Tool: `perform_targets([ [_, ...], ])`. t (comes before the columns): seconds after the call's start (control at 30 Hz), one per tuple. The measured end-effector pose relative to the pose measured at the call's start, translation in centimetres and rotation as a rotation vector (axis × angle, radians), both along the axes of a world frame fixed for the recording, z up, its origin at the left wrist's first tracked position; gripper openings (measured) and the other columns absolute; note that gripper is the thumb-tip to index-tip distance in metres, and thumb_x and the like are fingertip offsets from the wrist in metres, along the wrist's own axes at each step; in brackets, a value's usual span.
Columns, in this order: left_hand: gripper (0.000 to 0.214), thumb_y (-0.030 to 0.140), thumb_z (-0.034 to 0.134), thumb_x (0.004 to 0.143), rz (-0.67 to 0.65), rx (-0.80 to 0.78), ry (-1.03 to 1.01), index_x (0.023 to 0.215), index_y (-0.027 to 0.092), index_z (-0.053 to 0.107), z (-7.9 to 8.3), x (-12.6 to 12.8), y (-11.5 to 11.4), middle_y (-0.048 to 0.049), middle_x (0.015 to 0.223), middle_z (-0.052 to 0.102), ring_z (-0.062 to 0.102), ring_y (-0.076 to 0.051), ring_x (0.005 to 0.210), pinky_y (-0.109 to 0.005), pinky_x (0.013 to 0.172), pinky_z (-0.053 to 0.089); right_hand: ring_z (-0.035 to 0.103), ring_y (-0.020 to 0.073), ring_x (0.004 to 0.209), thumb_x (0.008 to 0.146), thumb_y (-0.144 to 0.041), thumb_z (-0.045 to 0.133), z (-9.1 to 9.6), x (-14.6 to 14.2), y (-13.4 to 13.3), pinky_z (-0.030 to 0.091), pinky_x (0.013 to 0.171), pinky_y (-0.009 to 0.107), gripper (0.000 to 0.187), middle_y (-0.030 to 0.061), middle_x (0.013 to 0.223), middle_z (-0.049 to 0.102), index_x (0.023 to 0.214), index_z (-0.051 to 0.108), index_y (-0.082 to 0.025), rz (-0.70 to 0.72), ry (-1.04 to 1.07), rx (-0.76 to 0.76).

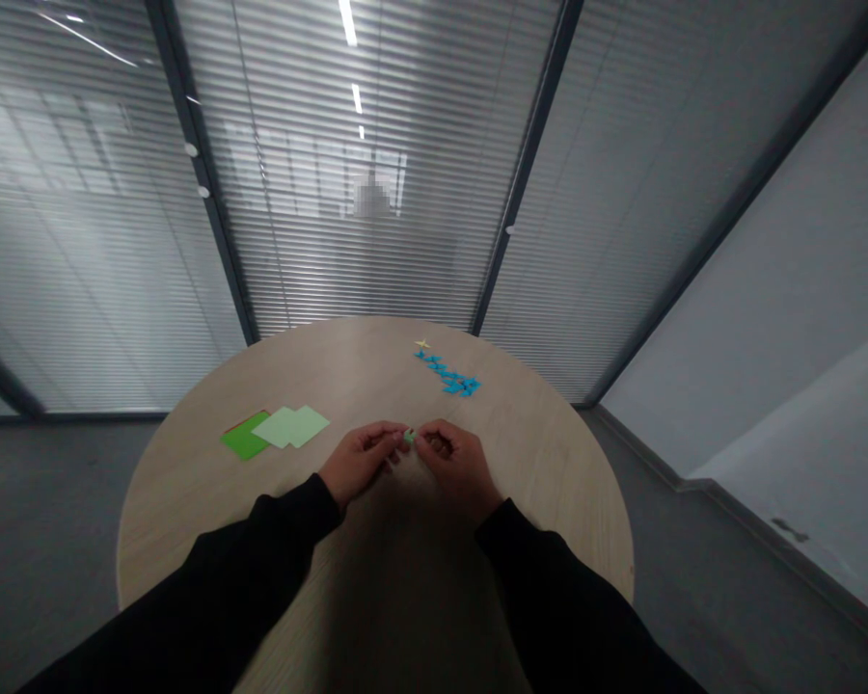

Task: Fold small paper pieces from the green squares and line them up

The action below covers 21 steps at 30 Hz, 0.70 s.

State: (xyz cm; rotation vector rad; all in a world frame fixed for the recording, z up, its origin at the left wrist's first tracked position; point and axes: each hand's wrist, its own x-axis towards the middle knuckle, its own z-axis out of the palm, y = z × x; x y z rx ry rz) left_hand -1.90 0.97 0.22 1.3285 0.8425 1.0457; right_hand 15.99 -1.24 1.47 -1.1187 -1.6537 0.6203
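Between my fingertips, over the middle of the table, is a small folded piece of pale green paper point(409, 436). My left hand point(366, 458) pinches it from the left. From the other side my right hand point(457, 461) grips it, thumb and index finger together. The fingers cover much of the paper, so its exact shape is hard to make out. Left of my left hand lie flat pale green paper sheets point(289, 427), overlapping a brighter green sheet point(246, 439) with a reddish edge showing behind it. Beyond my right hand are several small folded blue paper pieces point(449, 374) in a slanting row.
A small yellow folded paper piece point(422, 344) sits at the far end of the blue row. The round wooden table point(550, 453) has its far edge near glass panels with blinds point(376, 260). A white wall point(781, 366) stands to the right.
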Motion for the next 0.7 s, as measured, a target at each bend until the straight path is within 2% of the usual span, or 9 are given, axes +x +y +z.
perform_targets([
  [0.13, 0.032, 0.04, 0.073, 0.077, 0.023, -0.013, 0.028, 0.1, 0.018, 0.072, 0.1, 0.0, -0.2, -0.0023, 0.074, 0.066, 0.058, -0.014, 0.065, -0.026, 0.059, 0.045, 0.049, 0.0112, 0.055, 0.083, -0.03, 0.062, -0.1, 0.1, 0.0, 0.038, 0.051, 0.022, 0.014, -0.0015, 0.063, 0.059, 0.078, 0.068, -0.018, -0.01, 0.006, 0.006],
  [0.27, 0.033, 0.033, 0.078, 0.071, -0.001, -0.019, -0.002, 0.099, 0.017, 0.072, -0.1, 0.1, -0.2, -0.005, 0.083, 0.071, 0.061, -0.014, 0.07, -0.026, 0.062, 0.046, 0.048, 0.0109, 0.054, 0.083, -0.029, 0.062, -0.2, 0.0, 0.0, 0.037, 0.05, 0.022, 0.013, -0.0018, 0.062, 0.059, 0.079, 0.068, -0.017, -0.016, -0.003, -0.008],
  [0.47, 0.031, 0.036, 0.081, 0.069, 0.013, 0.012, 0.005, 0.091, 0.016, 0.072, -0.3, 0.1, 0.1, -0.0075, 0.086, 0.074, 0.064, -0.017, 0.075, -0.032, 0.075, 0.049, 0.052, 0.0112, 0.055, 0.081, -0.025, 0.064, -1.1, -0.1, 0.3, 0.04, 0.052, 0.021, 0.009, -0.0015, 0.064, 0.062, 0.082, 0.067, -0.017, -0.016, -0.011, -0.018],
  [0.57, 0.033, 0.036, 0.08, 0.07, 0.03, 0.057, 0.014, 0.096, 0.016, 0.071, -0.3, 0.1, 0.2, -0.0093, 0.091, 0.074, 0.066, -0.02, 0.083, -0.036, 0.082, 0.049, 0.055, 0.0116, 0.057, 0.082, -0.028, 0.065, -1.4, -0.1, 0.4, 0.043, 0.053, 0.022, 0.012, 0.0001, 0.069, 0.066, 0.087, 0.068, -0.018, -0.005, 0.031, -0.036],
  [0.7, 0.035, 0.036, 0.078, 0.072, 0.06, 0.097, 0.039, 0.1, 0.017, 0.068, -0.5, 0.3, 0.2, -0.0088, 0.091, 0.073, 0.066, -0.02, 0.083, -0.035, 0.081, 0.049, 0.051, 0.011, 0.053, 0.082, -0.031, 0.065, -1.1, -0.3, 0.2, 0.039, 0.05, 0.021, 0.014, -0.0011, 0.062, 0.062, 0.08, 0.068, -0.017, -0.019, 0.028, -0.036],
])
